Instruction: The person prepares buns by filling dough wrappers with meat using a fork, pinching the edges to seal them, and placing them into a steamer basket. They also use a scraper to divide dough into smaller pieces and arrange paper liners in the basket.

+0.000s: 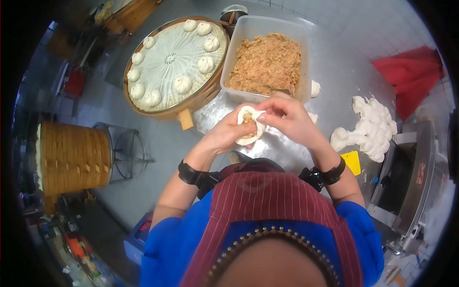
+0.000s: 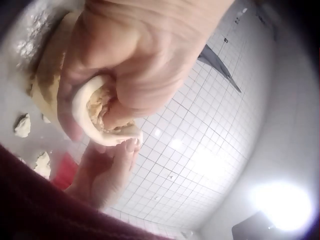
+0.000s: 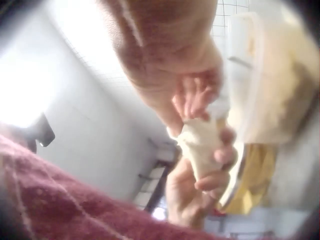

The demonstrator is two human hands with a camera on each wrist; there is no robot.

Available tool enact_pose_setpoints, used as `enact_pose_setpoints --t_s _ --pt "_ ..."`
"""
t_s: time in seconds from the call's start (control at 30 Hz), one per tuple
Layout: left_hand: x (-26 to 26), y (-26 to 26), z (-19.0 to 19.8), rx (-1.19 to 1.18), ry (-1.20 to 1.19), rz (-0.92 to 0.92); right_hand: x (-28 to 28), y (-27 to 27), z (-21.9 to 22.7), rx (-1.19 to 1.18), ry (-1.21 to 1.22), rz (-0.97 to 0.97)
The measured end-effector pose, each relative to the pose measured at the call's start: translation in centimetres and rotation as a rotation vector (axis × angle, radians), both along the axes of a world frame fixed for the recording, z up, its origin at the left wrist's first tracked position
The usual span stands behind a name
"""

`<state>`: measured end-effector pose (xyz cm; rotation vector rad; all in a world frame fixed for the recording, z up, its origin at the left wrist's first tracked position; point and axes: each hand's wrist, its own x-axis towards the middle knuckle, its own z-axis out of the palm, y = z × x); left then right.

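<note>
A round dough wrapper with meat filling in its middle, a bun still open at the top, lies in my left hand. The left fingers curl around its underside, and the left thumb presses into the filling. My right hand pinches the wrapper's edge between thumb and fingertips, as the left wrist view shows too, where the dough rim curves up around the filling. From the right wrist view the pale outside of the dough appears between both hands.
A bamboo steamer with several pleated buns stands at the back left, beside a plastic tub of filling with a utensil in it. Dough pieces, a yellow scraper and a red cloth lie right. Stacked steamers stand left.
</note>
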<state>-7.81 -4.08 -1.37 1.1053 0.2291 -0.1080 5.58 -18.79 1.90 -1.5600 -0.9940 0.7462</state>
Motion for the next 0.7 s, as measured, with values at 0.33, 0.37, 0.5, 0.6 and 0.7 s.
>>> enact_pose_setpoints --t_s 0.33,0.37,0.5,0.6,0.7 --pt "-5.5 0.4 -0.5 -0.328 0.057 0.174 -1.6 1.5 -3.1 0.029 -0.151 0.172" --pt "-6.3 0.8 0.3 -0.363 0.071 0.218 -1.7 2.0 -4.6 0.016 0.034 0.138" --pt "-8.3 0.5 -0.5 -0.155 0.084 0.347 -4.1 4.2 -4.2 -0.039 0.185 0.155" --pt "-10.7 1.2 -1.1 0.21 0.129 0.289 -7.5 6.0 -1.2 0.185 -0.418 0.367" --pt "-14.0 3.0 -1.2 0.151 0.071 0.249 -11.2 8.4 -1.8 0.05 0.094 0.309"
